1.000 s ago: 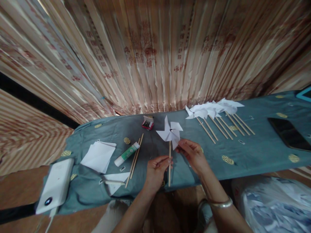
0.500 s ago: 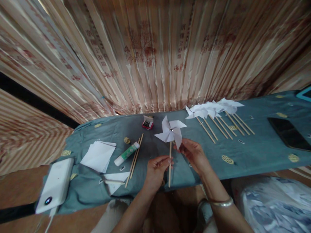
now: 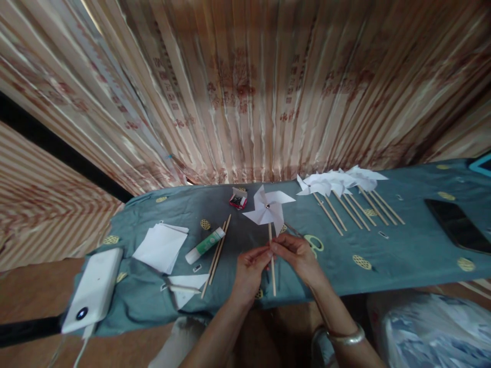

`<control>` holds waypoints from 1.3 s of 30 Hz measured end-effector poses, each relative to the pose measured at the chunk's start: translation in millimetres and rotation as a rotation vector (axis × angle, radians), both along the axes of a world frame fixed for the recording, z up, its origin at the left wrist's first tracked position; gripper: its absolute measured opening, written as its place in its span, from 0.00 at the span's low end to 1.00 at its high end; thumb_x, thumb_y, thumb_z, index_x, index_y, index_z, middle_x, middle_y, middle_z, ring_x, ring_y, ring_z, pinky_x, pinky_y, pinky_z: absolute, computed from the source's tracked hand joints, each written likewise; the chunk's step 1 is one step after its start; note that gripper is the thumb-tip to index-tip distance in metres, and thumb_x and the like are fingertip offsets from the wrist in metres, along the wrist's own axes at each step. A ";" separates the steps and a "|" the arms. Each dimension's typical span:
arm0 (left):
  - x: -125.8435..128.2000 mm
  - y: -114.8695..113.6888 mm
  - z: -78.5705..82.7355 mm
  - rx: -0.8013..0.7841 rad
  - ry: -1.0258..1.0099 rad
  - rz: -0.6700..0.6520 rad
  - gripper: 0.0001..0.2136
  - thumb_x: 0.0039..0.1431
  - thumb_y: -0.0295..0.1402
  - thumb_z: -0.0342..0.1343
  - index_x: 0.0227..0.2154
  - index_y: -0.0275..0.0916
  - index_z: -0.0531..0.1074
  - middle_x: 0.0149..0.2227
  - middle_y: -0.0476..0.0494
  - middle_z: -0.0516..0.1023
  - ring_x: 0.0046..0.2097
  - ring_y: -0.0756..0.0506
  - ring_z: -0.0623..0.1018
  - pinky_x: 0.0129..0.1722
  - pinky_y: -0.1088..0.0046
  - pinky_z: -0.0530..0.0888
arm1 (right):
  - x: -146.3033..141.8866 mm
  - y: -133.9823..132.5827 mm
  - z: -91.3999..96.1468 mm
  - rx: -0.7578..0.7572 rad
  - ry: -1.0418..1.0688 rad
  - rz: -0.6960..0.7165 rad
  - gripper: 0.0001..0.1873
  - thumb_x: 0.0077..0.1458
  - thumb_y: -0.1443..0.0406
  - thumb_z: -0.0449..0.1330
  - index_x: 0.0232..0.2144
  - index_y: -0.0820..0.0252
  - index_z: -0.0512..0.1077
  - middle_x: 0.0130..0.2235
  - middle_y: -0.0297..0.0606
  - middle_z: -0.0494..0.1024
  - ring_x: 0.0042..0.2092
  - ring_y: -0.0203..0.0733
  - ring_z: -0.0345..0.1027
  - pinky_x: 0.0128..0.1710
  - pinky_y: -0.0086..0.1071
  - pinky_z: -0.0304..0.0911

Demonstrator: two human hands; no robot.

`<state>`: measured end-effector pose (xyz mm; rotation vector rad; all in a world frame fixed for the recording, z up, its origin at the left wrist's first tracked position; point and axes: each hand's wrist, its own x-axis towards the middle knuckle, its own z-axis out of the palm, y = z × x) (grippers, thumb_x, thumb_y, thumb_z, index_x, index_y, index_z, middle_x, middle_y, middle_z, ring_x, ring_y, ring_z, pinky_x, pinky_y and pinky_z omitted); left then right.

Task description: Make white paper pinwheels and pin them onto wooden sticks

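A white paper pinwheel (image 3: 275,202) on a wooden stick stands upright in front of me, with a shiny pin at its centre. My left hand (image 3: 251,266) pinches the stick below the paper blades. Close beside it, my right hand (image 3: 297,255) also has its fingers closed on the stick, just under the lowest blade. Green-handled scissors (image 3: 315,245) lie partly hidden behind my right hand. To the left are two loose sticks (image 3: 217,258), a glue stick (image 3: 205,245) and a small red box of pins (image 3: 238,199).
Several finished pinwheels (image 3: 341,183) lie in a row at the back right. A dark phone (image 3: 456,222) rests farther right. Stacked white paper (image 3: 161,246), a paper piece with a pencil-like stick (image 3: 186,287) and a white power bank (image 3: 94,289) occupy the left side. A plastic bag (image 3: 433,332) stands below.
My right hand has left the pinwheel blade, moving down and left to the stick beside my left hand. The scissors now show behind it. The whole view has shifted slightly.
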<state>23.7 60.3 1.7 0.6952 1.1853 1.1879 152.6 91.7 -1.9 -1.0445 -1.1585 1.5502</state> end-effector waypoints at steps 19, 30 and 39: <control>8.9 -9.2 -4.7 -0.017 -0.114 0.021 0.21 0.33 0.42 0.71 0.32 0.37 0.80 0.37 0.38 0.82 0.41 0.42 0.78 0.45 0.67 0.71 | 49.7 32.0 12.8 0.348 -0.937 -0.348 0.16 0.52 0.54 0.56 0.24 0.58 0.75 0.22 0.35 0.76 0.25 0.39 0.67 0.26 0.32 0.58; 17.4 -24.9 -16.1 -0.008 -0.088 -0.143 0.19 0.39 0.43 0.67 0.34 0.37 0.80 0.36 0.39 0.83 0.40 0.41 0.79 0.45 0.66 0.72 | 119.8 108.3 -15.1 0.541 -1.435 -0.492 0.14 0.53 0.63 0.55 0.20 0.60 0.72 0.32 0.54 0.78 0.50 0.58 0.67 0.52 0.55 0.56; 16.9 -25.0 -13.4 -0.031 -0.102 -0.163 0.18 0.39 0.42 0.67 0.33 0.37 0.80 0.35 0.40 0.83 0.41 0.40 0.80 0.44 0.66 0.72 | 116.7 125.9 -47.8 0.531 -1.632 -0.414 0.09 0.50 0.66 0.58 0.22 0.64 0.75 0.36 0.56 0.78 0.54 0.58 0.65 0.54 0.52 0.54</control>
